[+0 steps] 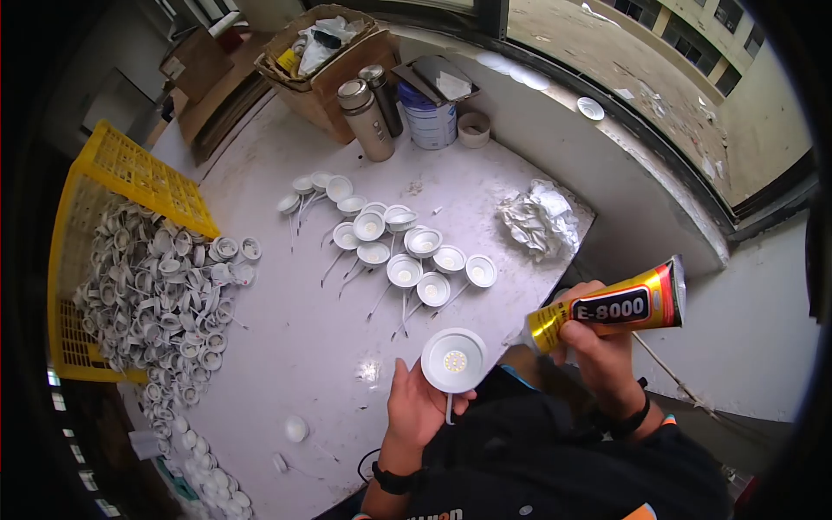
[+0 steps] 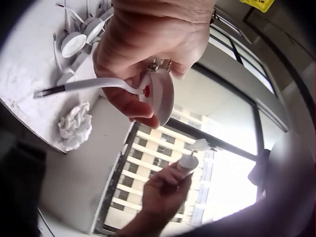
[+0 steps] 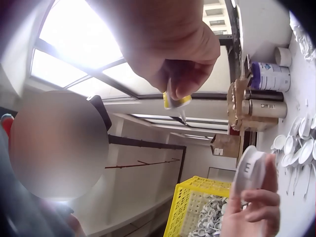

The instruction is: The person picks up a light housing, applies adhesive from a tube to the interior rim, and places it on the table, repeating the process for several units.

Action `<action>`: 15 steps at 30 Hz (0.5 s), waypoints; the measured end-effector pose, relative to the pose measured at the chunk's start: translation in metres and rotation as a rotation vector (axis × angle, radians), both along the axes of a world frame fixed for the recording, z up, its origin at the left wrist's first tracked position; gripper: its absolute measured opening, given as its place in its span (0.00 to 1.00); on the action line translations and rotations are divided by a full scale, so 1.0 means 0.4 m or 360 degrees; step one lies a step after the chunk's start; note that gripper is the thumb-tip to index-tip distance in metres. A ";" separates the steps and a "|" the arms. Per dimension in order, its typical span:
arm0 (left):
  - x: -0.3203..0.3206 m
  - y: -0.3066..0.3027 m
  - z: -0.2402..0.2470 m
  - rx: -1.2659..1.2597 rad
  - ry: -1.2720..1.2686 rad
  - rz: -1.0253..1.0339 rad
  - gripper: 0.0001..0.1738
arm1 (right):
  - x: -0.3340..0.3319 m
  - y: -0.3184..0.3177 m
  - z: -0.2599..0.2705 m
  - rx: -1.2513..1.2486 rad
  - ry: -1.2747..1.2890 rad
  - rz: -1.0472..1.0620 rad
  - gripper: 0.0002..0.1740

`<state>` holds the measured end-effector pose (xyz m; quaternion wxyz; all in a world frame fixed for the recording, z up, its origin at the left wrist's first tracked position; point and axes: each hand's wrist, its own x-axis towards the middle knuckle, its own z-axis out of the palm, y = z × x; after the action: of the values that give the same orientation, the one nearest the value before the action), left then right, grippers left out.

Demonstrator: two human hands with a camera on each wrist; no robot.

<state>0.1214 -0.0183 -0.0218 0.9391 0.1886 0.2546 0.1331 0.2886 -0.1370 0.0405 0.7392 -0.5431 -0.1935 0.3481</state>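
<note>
My left hand (image 1: 414,409) holds a round white LED downlight (image 1: 454,360), its face with the small LED dots turned upward. In the left wrist view the fingers curl around its rim, and a white cable (image 2: 89,85) sticks out from its back. My right hand (image 1: 607,360) grips a gold and black tube of E-8000 glue (image 1: 611,308). The tube lies tilted, its nozzle pointing down and left toward the downlight, a short gap apart from it. In the right wrist view the nozzle (image 3: 182,116) shows below the fingers.
Several more downlights (image 1: 405,271) stand in rows on the white table (image 1: 286,329). A yellow crate (image 1: 78,347) on its side spills many small lamp parts (image 1: 156,295). Crumpled paper (image 1: 539,221), thermos flasks (image 1: 368,121), a bucket (image 1: 429,121) and a cardboard box (image 1: 325,78) sit farther back.
</note>
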 end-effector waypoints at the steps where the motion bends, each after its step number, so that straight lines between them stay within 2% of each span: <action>1: -0.013 -0.004 0.024 -0.0110 -0.0170 0.0061 0.30 | -0.013 0.006 0.012 0.0085 -0.0063 0.0067 0.11; 2: -0.026 -0.006 0.032 -0.0102 -0.0178 0.0070 0.30 | -0.027 0.011 0.020 0.0093 -0.0071 0.0077 0.11; 4: -0.051 -0.013 0.040 -0.0172 -0.0234 -0.0018 0.31 | -0.053 0.020 0.036 0.0133 -0.0369 0.0167 0.11; 6: -0.065 -0.013 0.049 -0.0190 -0.0229 -0.0018 0.28 | -0.074 0.034 0.046 0.0096 -0.0342 0.0232 0.11; 8: -0.083 -0.012 0.055 -0.0103 -0.0247 -0.0117 0.28 | -0.089 0.057 0.042 0.0038 -0.0952 0.0262 0.15; 10: -0.106 -0.014 0.067 -0.0078 -0.0332 -0.0102 0.29 | -0.107 0.074 0.057 0.0009 -0.1002 0.0346 0.15; 12: -0.119 -0.011 0.087 -0.0019 -0.0465 -0.0143 0.29 | -0.124 0.082 0.065 -0.0179 -0.1218 0.0384 0.13; 15: -0.144 -0.013 0.072 -0.0047 -0.0325 -0.0085 0.32 | -0.155 0.096 0.088 -0.0227 -0.1300 0.0396 0.10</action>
<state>0.0637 -0.0236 0.0071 0.9660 0.1668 0.1545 0.1228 0.2265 -0.0988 0.0756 0.5150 -0.6585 -0.5096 0.2035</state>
